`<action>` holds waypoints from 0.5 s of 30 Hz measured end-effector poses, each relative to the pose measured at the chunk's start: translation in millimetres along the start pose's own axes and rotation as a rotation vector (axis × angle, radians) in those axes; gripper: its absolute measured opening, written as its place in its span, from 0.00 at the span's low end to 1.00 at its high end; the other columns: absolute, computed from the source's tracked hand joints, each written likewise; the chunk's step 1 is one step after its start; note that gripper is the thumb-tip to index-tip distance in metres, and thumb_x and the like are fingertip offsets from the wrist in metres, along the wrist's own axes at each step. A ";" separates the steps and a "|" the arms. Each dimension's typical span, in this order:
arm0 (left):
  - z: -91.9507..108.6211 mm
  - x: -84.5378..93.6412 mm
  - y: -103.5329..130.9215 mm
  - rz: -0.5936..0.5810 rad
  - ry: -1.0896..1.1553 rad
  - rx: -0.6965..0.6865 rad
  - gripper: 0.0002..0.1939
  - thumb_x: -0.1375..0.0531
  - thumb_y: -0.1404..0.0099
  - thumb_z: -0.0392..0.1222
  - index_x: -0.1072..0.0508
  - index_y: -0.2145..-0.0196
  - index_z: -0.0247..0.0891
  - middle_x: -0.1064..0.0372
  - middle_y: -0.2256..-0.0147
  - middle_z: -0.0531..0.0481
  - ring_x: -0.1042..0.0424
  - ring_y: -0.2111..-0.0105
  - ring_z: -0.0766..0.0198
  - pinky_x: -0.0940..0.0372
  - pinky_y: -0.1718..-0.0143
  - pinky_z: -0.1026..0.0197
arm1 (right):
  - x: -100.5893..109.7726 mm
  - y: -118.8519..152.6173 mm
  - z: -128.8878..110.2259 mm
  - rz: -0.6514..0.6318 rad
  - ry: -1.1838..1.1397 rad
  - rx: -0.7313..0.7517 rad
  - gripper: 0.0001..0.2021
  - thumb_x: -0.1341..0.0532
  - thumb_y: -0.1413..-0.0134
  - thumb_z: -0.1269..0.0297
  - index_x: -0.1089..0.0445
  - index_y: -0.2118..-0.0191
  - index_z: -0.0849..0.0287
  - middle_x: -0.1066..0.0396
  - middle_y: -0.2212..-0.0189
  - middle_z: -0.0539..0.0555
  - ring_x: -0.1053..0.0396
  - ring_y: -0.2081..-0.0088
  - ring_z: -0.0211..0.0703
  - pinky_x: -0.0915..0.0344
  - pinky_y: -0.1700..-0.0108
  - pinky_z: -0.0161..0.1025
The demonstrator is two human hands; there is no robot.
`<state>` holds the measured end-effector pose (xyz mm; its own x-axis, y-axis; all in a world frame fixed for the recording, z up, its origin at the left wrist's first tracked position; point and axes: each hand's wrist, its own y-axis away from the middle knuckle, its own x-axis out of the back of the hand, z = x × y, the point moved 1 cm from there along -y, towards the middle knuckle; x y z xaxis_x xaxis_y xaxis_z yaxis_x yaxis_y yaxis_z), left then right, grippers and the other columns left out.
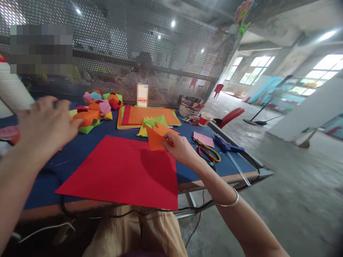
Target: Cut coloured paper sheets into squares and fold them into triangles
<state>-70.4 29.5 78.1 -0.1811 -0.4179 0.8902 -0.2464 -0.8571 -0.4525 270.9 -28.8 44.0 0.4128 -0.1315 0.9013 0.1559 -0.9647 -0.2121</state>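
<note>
My right hand (pixel 178 146) pinches a piece of orange folded paper (pixel 155 137) above the far right corner of a large red paper sheet (pixel 125 171). Green folded paper (pixel 154 123) lies just behind the orange piece. On the left, my left hand (pixel 49 121) hangs blurred over the table, fingers spread, with nothing seen in it. Close to its fingertips sits a cluster of folded paper shapes (pixel 89 116) in orange, green, pink and blue. Behind the red sheet rests a stack of coloured paper (pixel 152 115).
A blue glue gun (pixel 227 144), yellow-and-red-handled tools (pixel 207 151) and pink paper (pixel 203 139) lie at the right. A paper cup (pixel 205 119) and a woven basket (pixel 191 105) stand behind. Perforated metal (pixel 171 60) closes the back. A black cable (pixel 120 215) runs along the front edge.
</note>
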 end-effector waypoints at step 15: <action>90.6 -82.6 -2.0 -0.258 0.146 -0.324 0.23 0.46 0.32 0.49 0.26 0.45 0.36 0.29 0.41 0.35 0.29 0.41 0.43 0.37 0.39 0.43 | -6.0 -50.4 9.6 0.138 0.183 -0.139 0.19 0.37 0.32 0.57 0.32 0.41 0.58 0.31 0.42 0.59 0.28 0.46 0.52 0.28 0.46 0.55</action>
<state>31.4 38.5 10.2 -0.2017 -0.1354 0.9700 -0.5826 -0.7796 -0.2300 269.3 22.9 45.7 0.2505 -0.2906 0.9235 -0.0208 -0.9553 -0.2950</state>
